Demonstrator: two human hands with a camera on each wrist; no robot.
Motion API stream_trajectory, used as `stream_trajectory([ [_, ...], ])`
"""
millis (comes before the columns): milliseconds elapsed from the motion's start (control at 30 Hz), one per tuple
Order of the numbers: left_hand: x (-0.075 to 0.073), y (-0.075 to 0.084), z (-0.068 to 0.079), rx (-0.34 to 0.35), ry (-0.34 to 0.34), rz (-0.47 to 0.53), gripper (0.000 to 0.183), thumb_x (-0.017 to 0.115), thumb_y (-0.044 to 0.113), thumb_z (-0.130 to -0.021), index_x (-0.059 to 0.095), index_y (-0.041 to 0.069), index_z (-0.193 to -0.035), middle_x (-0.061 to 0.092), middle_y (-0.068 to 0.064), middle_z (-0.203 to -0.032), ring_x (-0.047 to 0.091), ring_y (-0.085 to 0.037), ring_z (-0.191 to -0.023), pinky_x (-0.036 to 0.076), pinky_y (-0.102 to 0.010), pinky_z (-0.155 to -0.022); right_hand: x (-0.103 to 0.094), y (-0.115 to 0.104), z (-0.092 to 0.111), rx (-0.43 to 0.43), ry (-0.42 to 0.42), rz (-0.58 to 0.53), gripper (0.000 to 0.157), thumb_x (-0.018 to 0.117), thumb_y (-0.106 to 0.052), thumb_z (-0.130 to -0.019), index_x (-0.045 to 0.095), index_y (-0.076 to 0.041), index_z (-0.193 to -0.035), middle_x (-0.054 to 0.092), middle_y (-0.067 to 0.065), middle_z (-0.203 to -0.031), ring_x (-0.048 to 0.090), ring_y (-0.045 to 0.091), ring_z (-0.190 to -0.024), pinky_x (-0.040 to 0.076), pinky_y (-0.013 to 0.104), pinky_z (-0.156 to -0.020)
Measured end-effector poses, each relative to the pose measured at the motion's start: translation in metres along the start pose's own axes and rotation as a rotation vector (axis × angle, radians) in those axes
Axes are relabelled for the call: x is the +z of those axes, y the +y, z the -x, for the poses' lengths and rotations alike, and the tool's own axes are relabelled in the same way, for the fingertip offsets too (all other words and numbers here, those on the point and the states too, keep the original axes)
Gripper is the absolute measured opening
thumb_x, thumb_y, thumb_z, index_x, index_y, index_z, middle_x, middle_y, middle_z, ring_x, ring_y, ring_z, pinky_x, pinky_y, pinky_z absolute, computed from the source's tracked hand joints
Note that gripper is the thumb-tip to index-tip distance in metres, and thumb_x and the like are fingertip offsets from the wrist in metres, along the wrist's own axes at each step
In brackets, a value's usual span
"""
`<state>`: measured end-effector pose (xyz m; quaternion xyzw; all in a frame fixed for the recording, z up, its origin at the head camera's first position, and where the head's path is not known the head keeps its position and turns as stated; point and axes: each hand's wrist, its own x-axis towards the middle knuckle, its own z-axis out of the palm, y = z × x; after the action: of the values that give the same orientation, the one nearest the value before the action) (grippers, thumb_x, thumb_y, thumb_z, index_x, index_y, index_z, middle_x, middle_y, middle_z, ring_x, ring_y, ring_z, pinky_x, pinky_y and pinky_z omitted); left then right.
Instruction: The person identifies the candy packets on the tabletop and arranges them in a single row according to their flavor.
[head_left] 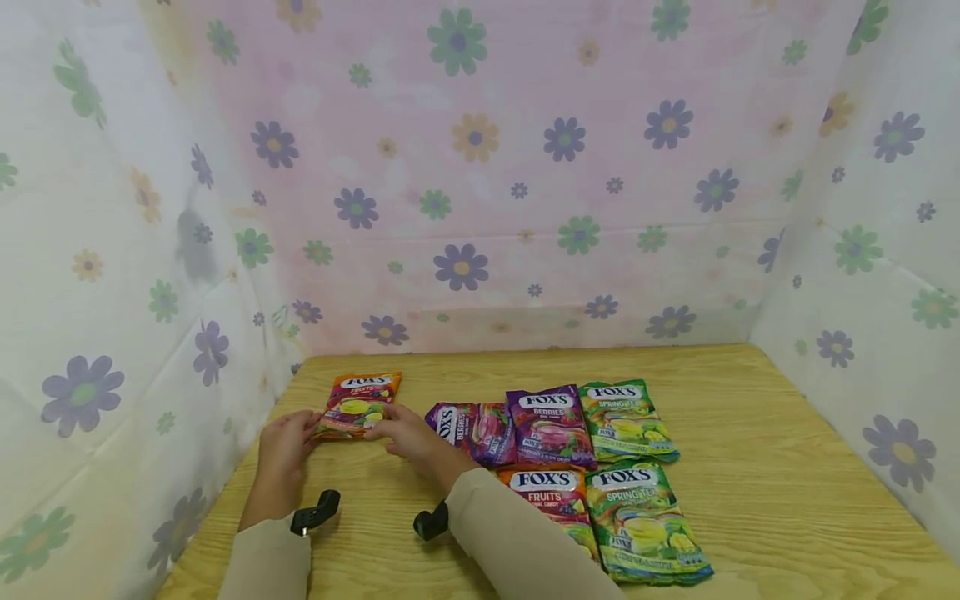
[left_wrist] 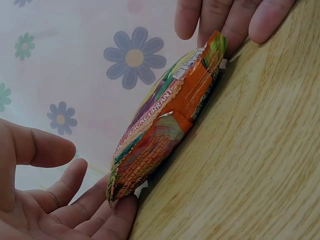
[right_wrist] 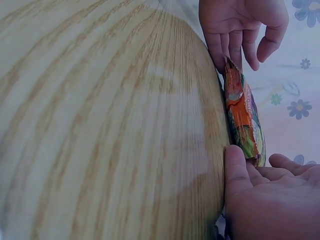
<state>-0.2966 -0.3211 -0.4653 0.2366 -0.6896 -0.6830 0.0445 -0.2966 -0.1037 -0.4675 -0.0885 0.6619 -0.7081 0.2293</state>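
Observation:
An orange and purple Fox's Fruits candy bag lies face up on the wooden table's left side. My left hand touches its left end with extended fingers, the thumb standing away from the bag in the left wrist view. At the opposite end is my right hand, its fingers fairly straight against the bag's edge. Seen low from the right wrist, the bag sits flat between both hands, neither curled round it.
Right of my hands lie a sideways purple Berries bag, an upright Berries bag, another Fruits bag partly behind my right sleeve, and two green Spring Tea bags, one far and one near. Flowered cloth walls border the table.

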Motion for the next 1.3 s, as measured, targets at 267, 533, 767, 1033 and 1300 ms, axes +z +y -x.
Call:
stream_trajectory([
  [267,-0.001,0.002,0.002,0.004,0.014,-0.022,0.051,0.049,0.026,-0.107,0.044,-0.001,-0.151,0.059,-0.003,-0.134,0.058,-0.008,-0.114,0.053,-0.024,-0.096,-0.001,-0.002,-0.001,0.024,0.023,-0.018,0.081,0.075,-0.026,-0.089,0.039,-0.01,-0.159,0.039,0.005,-0.165,0.04,0.033,-0.15,0.042,0.053,-0.118],
  [533,-0.001,0.01,0.008,0.082,0.045,-0.075,0.052,0.049,0.03,-0.108,0.048,-0.003,-0.147,0.054,-0.011,-0.139,0.054,-0.02,-0.125,0.048,-0.032,-0.106,-0.01,-0.013,0.003,-0.011,-0.007,0.014,0.079,0.074,-0.024,-0.09,0.038,-0.014,-0.16,0.048,0.006,-0.158,0.059,0.015,-0.082,0.052,0.04,-0.079],
  [767,0.002,0.016,0.015,0.184,0.032,-0.231,0.052,0.043,0.035,-0.109,0.051,0.001,-0.146,0.049,-0.017,-0.149,0.045,-0.032,-0.134,0.043,-0.041,-0.098,-0.021,-0.025,0.015,-0.092,-0.058,-0.029,0.075,0.075,-0.022,-0.091,0.041,-0.012,-0.157,0.032,0.012,-0.168,0.036,0.033,-0.152,0.033,0.058,-0.123],
  [1033,0.018,0.027,0.027,0.229,0.002,-0.216,0.045,0.046,0.029,-0.107,0.054,0.001,-0.141,0.05,-0.019,-0.147,0.041,-0.033,-0.137,0.04,-0.049,-0.106,-0.039,-0.039,0.035,-0.121,-0.081,0.038,0.065,0.072,-0.026,-0.094,0.047,-0.014,-0.153,0.043,0.007,-0.162,0.041,0.032,-0.149,0.035,0.057,-0.122],
  [1300,0.036,0.034,0.04,0.246,-0.099,-0.277,0.043,0.047,0.029,-0.108,0.053,0.001,-0.14,0.046,-0.019,-0.152,0.046,-0.034,-0.132,0.047,-0.046,-0.1,-0.066,-0.051,0.062,-0.171,-0.116,0.088,0.055,0.066,-0.026,-0.1,0.049,-0.015,-0.151,0.047,0.009,-0.158,0.047,0.033,-0.146,0.04,0.055,-0.119],
])
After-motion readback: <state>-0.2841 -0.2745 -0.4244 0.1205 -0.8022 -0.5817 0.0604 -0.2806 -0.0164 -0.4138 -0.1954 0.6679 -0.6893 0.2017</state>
